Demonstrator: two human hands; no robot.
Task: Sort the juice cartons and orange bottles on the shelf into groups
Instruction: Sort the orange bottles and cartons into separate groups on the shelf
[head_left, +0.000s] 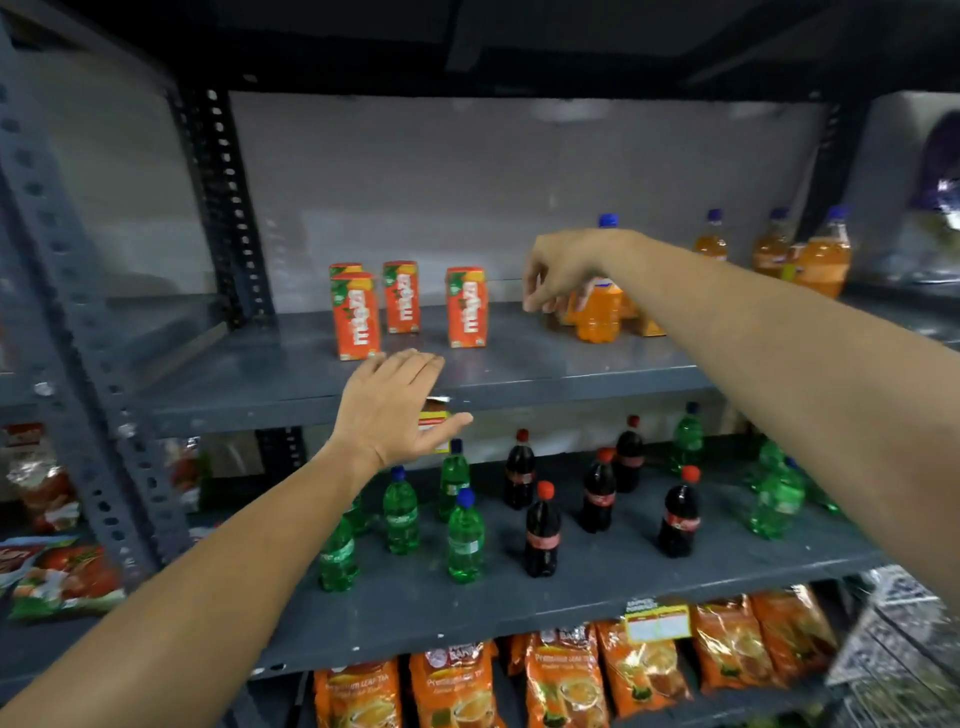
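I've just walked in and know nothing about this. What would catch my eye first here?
Two bare arms reach toward a grey metal shelf: the right hand hangs at an orange bottle, while the left hand hovers open near the shelf's front edge. Bright orange juice cartons stand upright at the shelf's left, with more orange bottles far right.

juice cartons (466, 306): "maaza" | tea packets (563, 675): "premium leaf tea"

Carton (649, 326) mostly behind right forearm (753, 332)
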